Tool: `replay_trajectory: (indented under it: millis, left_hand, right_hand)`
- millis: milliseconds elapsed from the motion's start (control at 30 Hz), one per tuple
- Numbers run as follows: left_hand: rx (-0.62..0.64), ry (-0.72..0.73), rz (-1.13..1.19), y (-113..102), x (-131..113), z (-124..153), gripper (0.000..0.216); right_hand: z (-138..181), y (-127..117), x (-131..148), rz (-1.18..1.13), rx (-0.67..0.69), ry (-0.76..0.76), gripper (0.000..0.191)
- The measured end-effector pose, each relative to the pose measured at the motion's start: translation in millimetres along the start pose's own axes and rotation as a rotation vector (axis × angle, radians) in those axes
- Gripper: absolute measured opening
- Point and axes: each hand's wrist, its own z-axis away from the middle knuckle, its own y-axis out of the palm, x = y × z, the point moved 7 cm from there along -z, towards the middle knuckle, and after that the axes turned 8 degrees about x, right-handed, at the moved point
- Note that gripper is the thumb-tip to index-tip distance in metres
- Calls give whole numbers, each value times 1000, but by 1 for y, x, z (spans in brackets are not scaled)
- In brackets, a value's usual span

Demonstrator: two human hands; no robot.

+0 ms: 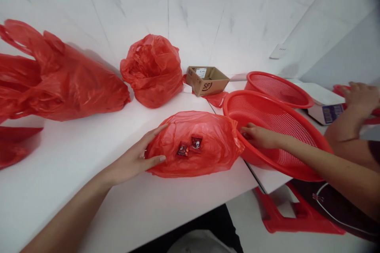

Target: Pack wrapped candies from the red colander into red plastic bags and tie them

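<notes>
A red plastic bag (pixel 204 134) lies on the white table (pixel 74 154), with two small dark wrapped items (pixel 190 146) showing through it. My left hand (pixel 139 158) rests flat against the bag's left side, fingers stretched out and thumb under its lower edge. My right hand (pixel 258 136) reaches in from the right with its fingers curled. It pinches the bag's right edge where the bag meets the rim of a large red mesh basket (pixel 276 114). The bag's mouth points toward that basket.
A second red basket (pixel 279 87) sits behind the first. A fuller red bag (pixel 154 71), a big crumpled red bag (pixel 59 79) and a small cardboard box (pixel 208 79) stand near the tiled wall. A co-worker's hand (pixel 360 95) reaches over a scale (pixel 326 112). A red stool (pixel 297 217) stands below.
</notes>
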Motion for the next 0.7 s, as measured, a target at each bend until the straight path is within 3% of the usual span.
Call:
replay_trajectory:
  millis: [100, 200, 300, 400, 467, 567, 700]
  left_hand:
    - [-6, 18, -30, 0, -1, 0, 70]
    - [-29, 2, -77, -3, -1, 1, 69]
    - [-128, -109, -183, -16, 3, 7, 68]
    - [-206, -183, -301, -26, 4, 16, 60]
    - [-185, -193, -302, -26, 4, 19, 55]
    - [-96, -205, -227, -17, 5, 17, 55]
    - [-75, -224, -167, -12, 2, 14, 55]
  right_hand:
    - [-8, -2, 1, -16, 160, 23, 11]
    - [-11, -26, 11, -244, 166, 70, 14]
    - [-4, -58, 50, -489, 117, 7, 25]
    - [9, -67, 109, -597, 148, -111, 29]
    - [15, -52, 147, -545, 220, -173, 28]
    - [13, -10, 188, -332, 330, -249, 31]
    - [0, 22, 209, -129, 250, -348, 53]
